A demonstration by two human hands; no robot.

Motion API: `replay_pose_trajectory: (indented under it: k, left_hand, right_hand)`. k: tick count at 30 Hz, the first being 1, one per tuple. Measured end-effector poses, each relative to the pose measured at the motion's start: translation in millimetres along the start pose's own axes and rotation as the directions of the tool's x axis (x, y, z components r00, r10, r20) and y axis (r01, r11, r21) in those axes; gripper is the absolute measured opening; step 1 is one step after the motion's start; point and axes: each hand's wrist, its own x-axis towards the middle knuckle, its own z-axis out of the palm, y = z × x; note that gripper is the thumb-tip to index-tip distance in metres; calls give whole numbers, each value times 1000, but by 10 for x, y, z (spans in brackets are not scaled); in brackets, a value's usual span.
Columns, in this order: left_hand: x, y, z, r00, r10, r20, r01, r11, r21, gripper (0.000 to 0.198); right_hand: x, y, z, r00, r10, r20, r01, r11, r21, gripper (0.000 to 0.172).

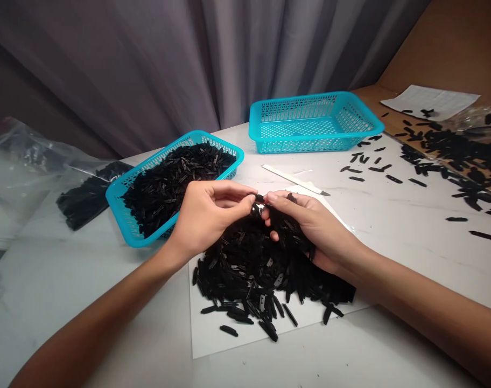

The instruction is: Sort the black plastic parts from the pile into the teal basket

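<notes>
Two hands work just above a heap of small black plastic pieces [249, 264]. The left hand's [207, 218] fingertips [251, 198] nearly close, pinching a piece; the right hand [310, 229] curls partly open among the pieces, its hold unclear. A craft knife [289, 178] lies just beyond the fingers: risk of a cut if they stray. A loose pinch could drop pieces past the white sheet [213, 339] below them. A teal plastic basket [148, 161] sits left of the fingers.

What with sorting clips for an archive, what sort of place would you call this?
Probably a small home-style piecework table, not a factory: small black pieces heaped on white paper, turquoise plastic baskets, and a grey curtain behind.
</notes>
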Motion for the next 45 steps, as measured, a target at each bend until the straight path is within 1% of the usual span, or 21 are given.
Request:
replay_pose_trajectory:
  k: [2,4,5,13,16,23,28,34,42,45]
  left_hand:
    - [15,-6,-8,993,-107,50,110,991,-70,12]
    - [21,-13,-11,984,-152,92,160,983,-93,13]
    - [20,-15,-10,982,-157,101,167,981,-97,13]
    - [9,-28,23,994,-97,45,100,991,-90,10]
    - [-2,-53,38,995,-91,35,94,990,-102,11]
    - [-21,-120,82,994,-105,-5,103,985,-142,26]
    - [-25,-136,101,992,-124,-35,117,979,-168,31]
    - [-30,-135,101,990,-133,-56,121,976,-182,29]
    - [-19,-142,78,992,-97,-87,81,983,-166,29]
    - [-16,-151,81,992,-104,-70,90,979,-180,29]
  right_hand:
    - [-1,5,-9,998,-59,10,60,997,-44,19]
    - [-5,5,-17,996,-91,8,92,992,-82,19]
    - [-7,5,-20,995,-98,5,98,990,-97,19]
    - [-21,-5,-17,993,-117,5,116,982,-146,19]
    - [-21,-4,-20,996,-92,15,94,987,-127,17]
    - [-26,-9,-18,999,-32,-17,31,996,-79,20]
    - [-24,-6,-19,1000,-16,-13,15,996,-85,21]
    - [-16,4,-26,999,-33,19,35,992,-120,19]
    - [-20,-1,-18,999,-49,-2,48,987,-155,20]
    - [-20,8,-18,999,-43,1,43,986,-160,22]
